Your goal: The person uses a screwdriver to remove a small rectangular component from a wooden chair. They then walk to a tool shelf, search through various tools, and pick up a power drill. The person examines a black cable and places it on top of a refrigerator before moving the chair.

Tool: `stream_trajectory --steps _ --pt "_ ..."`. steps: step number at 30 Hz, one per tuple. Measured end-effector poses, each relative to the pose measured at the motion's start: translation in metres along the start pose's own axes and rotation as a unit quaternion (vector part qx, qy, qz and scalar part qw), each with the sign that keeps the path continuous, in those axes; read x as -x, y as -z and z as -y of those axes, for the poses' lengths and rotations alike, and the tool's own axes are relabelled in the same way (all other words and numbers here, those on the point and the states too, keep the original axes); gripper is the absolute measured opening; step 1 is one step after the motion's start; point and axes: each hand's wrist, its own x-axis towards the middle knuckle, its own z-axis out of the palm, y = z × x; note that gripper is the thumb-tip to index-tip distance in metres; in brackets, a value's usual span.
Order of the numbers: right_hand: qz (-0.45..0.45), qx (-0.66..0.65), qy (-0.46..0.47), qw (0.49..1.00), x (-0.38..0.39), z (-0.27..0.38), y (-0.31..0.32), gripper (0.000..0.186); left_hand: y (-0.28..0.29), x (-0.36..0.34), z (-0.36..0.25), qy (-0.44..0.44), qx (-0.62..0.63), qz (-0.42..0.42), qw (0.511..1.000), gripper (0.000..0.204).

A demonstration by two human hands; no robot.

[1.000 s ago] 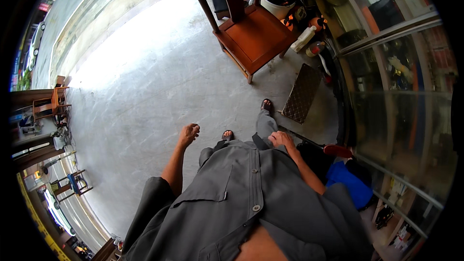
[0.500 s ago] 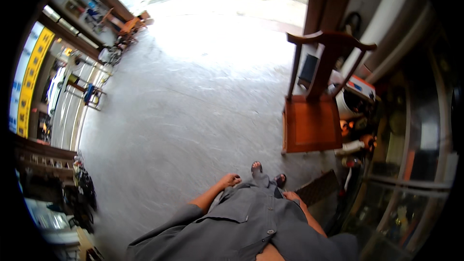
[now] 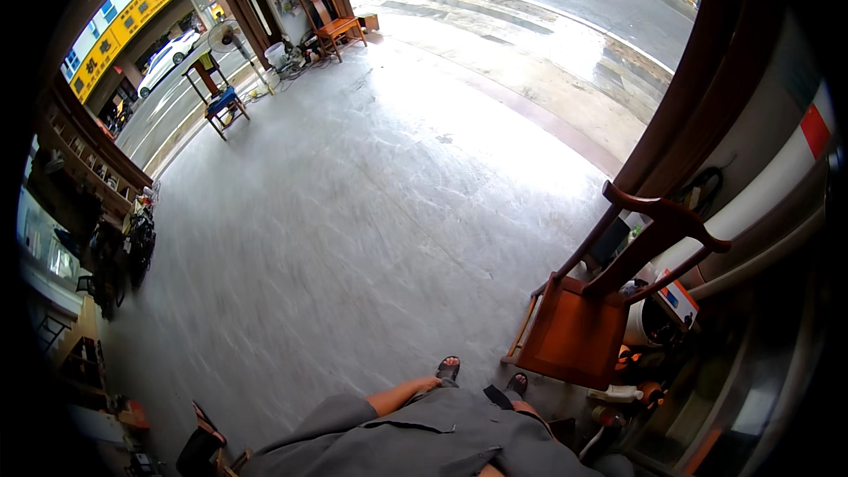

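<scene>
Both arms hang down beside my grey shirt (image 3: 415,428). My left hand (image 3: 429,383) is low at my left side, close to my sandalled left foot (image 3: 449,367); its fingers are too small and foreshortened to read. Of my right hand (image 3: 523,408), only a little shows at the shirt's right edge, with the fingers hidden. A dark strip (image 3: 497,397) lies by that hand, and I cannot tell whether the hand touches it. Nearest on the right stands a reddish-brown wooden chair (image 3: 572,329), apart from both hands.
Grey floor (image 3: 353,212) stretches toward an open doorway and a wet street (image 3: 583,0). Beside the chair are a white bucket (image 3: 642,325) and clutter. At the far left stand a small chair (image 3: 224,104), a fan (image 3: 224,34) and another wooden chair (image 3: 336,26).
My view has swung left and lifted, showing more street and shopfront. The near chair now sits lower and farther right in view. Both hands appear lower, with less of them showing.
</scene>
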Motion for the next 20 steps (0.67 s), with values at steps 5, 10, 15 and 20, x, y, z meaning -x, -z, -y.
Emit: stream_trajectory --steps 5,10,15,20 --pt "-0.058 -0.027 0.086 0.994 0.021 -0.031 0.054 0.036 0.005 0.007 -0.086 0.195 -0.066 -0.17 0.964 0.05" --pt "-0.201 -0.07 0.25 0.945 0.081 -0.005 0.165 0.027 0.027 0.018 -0.222 0.141 0.029 -0.384 0.912 0.047" --pt "-0.393 -0.102 0.359 0.84 0.218 0.09 0.317 0.025 0.086 0.072 -0.472 -0.098 -0.06 -0.586 0.802 0.052" --pt "-0.61 -0.069 0.568 0.548 0.387 0.149 0.368 0.041 0.082 0.157 -0.654 -0.411 -0.269 -0.625 0.607 0.076"
